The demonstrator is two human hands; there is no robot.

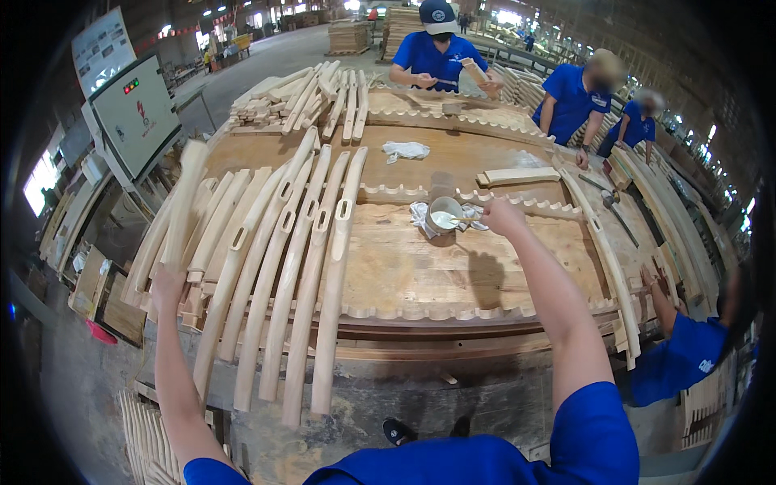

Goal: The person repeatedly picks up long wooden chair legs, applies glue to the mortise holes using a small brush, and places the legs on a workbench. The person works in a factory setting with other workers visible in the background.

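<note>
A blue shirt [461, 465] with short sleeves [596, 436] at five and seven o'clock; dark shoes [399, 431], one pale-marked, at six o'clock.

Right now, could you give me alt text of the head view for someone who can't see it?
A person's right hand holds a thin stick reaching into a cup of white substance, while the left hand holds a pale wooden piece. Slotted wooden bars lie side by side on a worktable, with blue-shirted co-workers around it.

A white cabinet [136, 117] stands at left, a red object [101, 332] lies on the floor [90, 373], and a capped co-worker [432, 61] stands opposite.
</note>
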